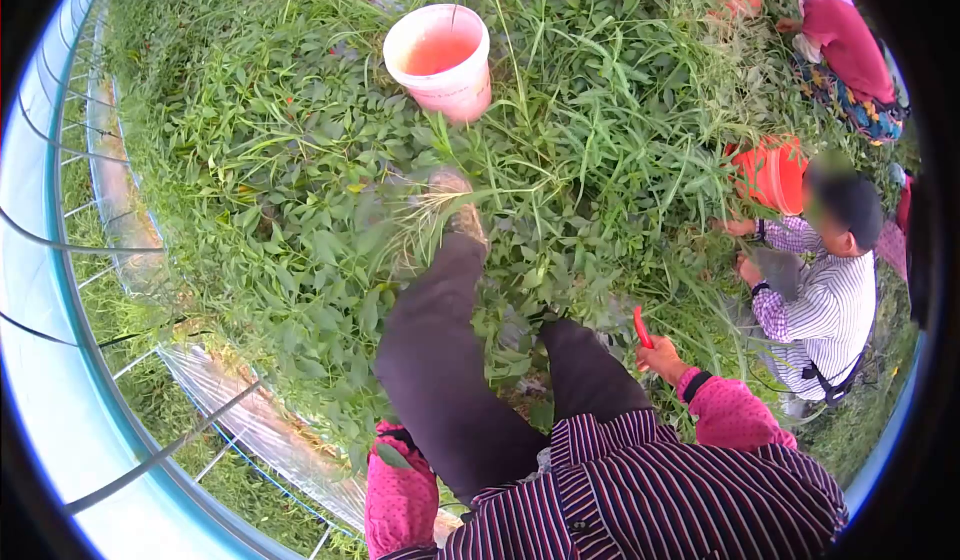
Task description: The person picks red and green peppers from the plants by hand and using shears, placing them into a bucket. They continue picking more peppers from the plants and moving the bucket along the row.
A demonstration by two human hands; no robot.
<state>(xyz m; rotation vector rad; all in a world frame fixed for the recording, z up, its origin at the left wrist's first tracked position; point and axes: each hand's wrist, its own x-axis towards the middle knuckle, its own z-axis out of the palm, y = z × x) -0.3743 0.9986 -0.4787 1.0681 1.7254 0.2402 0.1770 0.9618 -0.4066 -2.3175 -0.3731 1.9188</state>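
A single camera sits on the person's head and looks forward and steeply down. Their own striped shirt [650, 500] and dark trousers [440, 360] fill the lower middle, very near the lens. The wide fisheye bends everything into a circle with dark corners. Farther ahead lie the weeds [280, 160] and a pink bucket [440, 60] at the top — a co-worker [830, 290] crouches near the right edge.

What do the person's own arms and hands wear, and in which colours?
Pink sleeves with a fine dotted texture cover both forearms: left sleeve, right sleeve. Each ends in a dark cuff at the wrist. The right hand is bare, no glove; the left hand is hidden by leaves. The upper arms wear a dark shirt with thin light stripes.
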